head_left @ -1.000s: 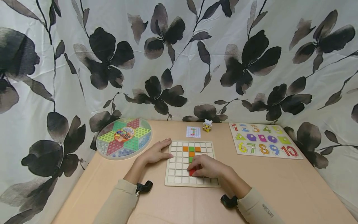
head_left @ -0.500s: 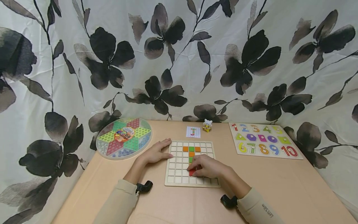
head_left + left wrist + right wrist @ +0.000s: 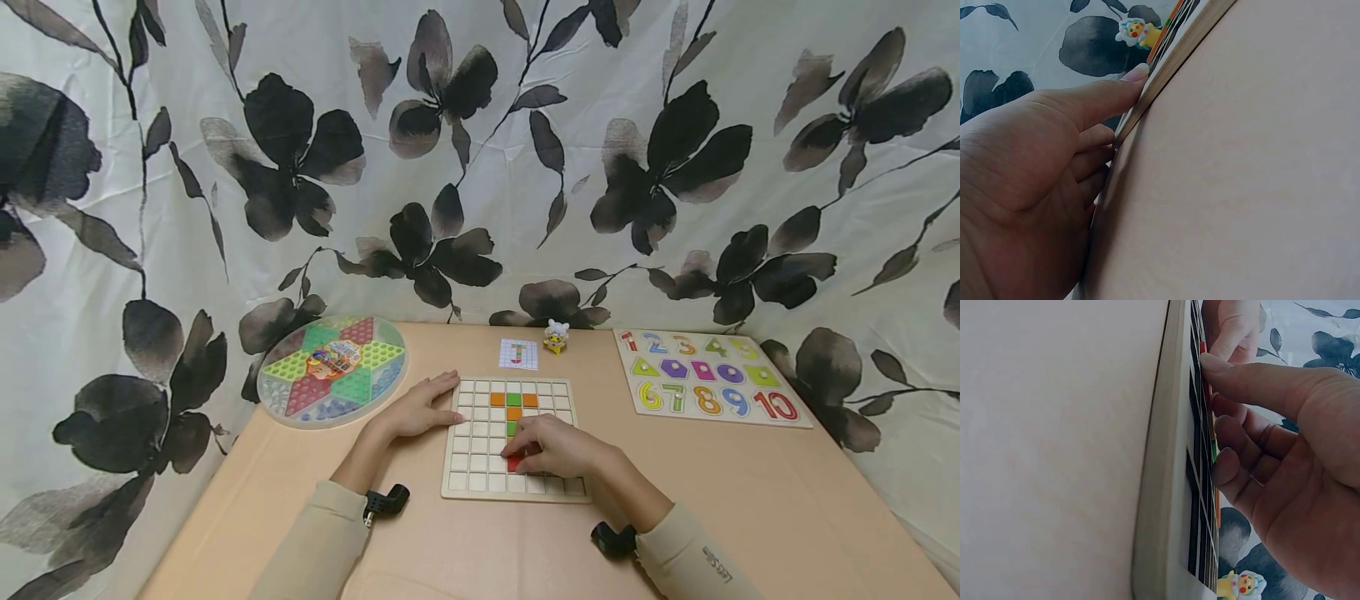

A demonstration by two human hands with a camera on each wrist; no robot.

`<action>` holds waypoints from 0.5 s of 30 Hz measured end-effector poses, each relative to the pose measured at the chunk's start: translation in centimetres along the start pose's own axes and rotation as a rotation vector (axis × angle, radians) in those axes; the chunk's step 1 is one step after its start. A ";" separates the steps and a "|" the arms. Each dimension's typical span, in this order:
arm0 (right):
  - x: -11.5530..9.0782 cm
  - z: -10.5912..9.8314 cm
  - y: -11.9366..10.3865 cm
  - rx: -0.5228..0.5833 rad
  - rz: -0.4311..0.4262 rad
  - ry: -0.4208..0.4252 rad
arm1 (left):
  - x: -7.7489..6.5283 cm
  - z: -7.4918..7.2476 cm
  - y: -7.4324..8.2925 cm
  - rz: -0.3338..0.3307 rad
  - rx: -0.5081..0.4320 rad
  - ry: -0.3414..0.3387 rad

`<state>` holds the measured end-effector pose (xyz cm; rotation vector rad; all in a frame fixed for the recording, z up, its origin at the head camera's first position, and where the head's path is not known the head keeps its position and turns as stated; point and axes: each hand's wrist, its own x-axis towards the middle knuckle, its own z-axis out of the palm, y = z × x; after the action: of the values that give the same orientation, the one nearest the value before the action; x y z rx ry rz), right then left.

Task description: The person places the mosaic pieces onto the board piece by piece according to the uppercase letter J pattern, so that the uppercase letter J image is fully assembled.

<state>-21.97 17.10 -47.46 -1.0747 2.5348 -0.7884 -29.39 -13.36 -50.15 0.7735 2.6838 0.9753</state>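
Note:
A pale wooden grid board [image 3: 517,497] lies in the middle of the table in the head view. My left hand [image 3: 414,408] rests along its left side, fingers extended and the thumb touching the rim. Over the lower middle of the grid, my right hand [image 3: 558,447] pinches a red square tile [image 3: 514,462] between thumb and fingers, low in the grid. Above it, orange and green tiles [image 3: 513,412] form a T shape, its lower part partly covered by my right fingers. In the right wrist view the thumb [image 3: 1225,365] presses at the red tile's edge.
Behind the board lie a small pattern card [image 3: 519,354] and a little toy figure [image 3: 556,336]. A round Chinese checkers board [image 3: 333,371] is at the left. A number puzzle board [image 3: 750,395] lies at the right, and a floral curtain [image 3: 525,167] hangs behind.

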 end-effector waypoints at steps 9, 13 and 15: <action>0.0 0.2 0.1 0.010 0.004 0.006 | -0.1 0.1 -0.1 0.010 -0.010 0.009; 0.0 0.3 0.1 0.008 0.006 0.010 | -0.1 0.1 -0.1 0.010 -0.005 0.009; -0.1 0.3 0.1 0.009 0.000 0.015 | -0.1 0.1 -0.2 0.009 -0.005 0.010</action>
<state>-21.88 17.12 -47.73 -1.0707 2.5411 -0.8096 -29.29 -13.47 -50.35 0.7829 2.6879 0.9897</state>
